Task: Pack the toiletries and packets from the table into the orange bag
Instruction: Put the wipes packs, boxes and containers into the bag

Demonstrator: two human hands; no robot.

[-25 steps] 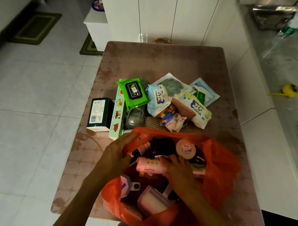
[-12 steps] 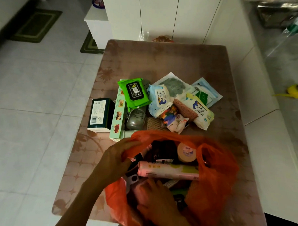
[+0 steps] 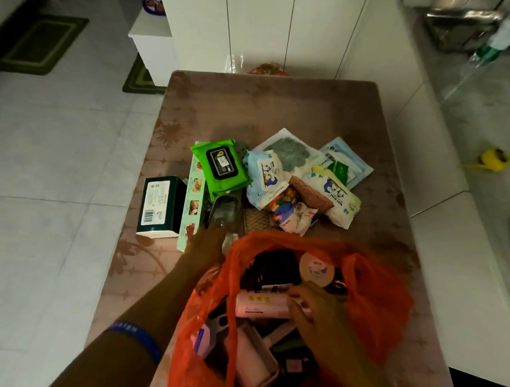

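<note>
dim indoor light | glare on cabinet doors (image 3: 258,26) | motion blur | edges bowed

Dim indoor light. Pale tiled floor (image 3: 56,149) at left. Two green mats: one (image 3: 37,45) far left, one (image 3: 139,77) beside low white cabinet (image 3: 150,42). Tall white cupboard doors (image 3: 258,26) at far side. Brown floral-patterned table (image 3: 273,104) at centre. White counter (image 3: 443,258) at right; yellow object (image 3: 493,159) beyond it.
</note>
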